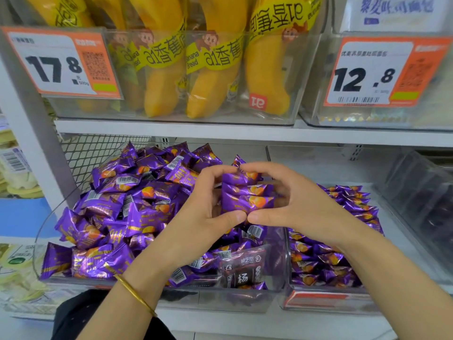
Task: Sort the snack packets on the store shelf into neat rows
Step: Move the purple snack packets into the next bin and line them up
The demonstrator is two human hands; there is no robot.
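A clear bin (36, 241) on the lower shelf holds a loose heap of purple snack packets (137, 204), lying every way, some barcode-up. A dark packet (242, 271) of another kind stands among them at the bin's front wall. Just to the right, past a clear dividing wall (287, 251), a second bin (318, 300) carries the same purple packets in neat rows (343, 217). A wire mesh panel (98, 158) closes the left side behind the heap. The upper shelf (171, 130) hangs low overhead, with banana bread packs (166, 77) in a clear box and two orange price tags, 17.8 (61, 65) and 12.8 (367, 74).

Both hands are raised over the heap, near the dividing wall, with a small stack of purple packets (245, 192) between them. The left hand (203, 212), a gold bangle (134, 295) on its wrist, curls its fingers (213, 173) over the stack's left end. The right hand (301, 209) does the same at the right end. The thumbs touch tip to tip under the stack, so both hands' fingers are clamped on it.

Behind the neat rows the second bin's white floor (318, 165) shows bare up to the back. A dark-tinted bin (421, 204) borders it on the far right.
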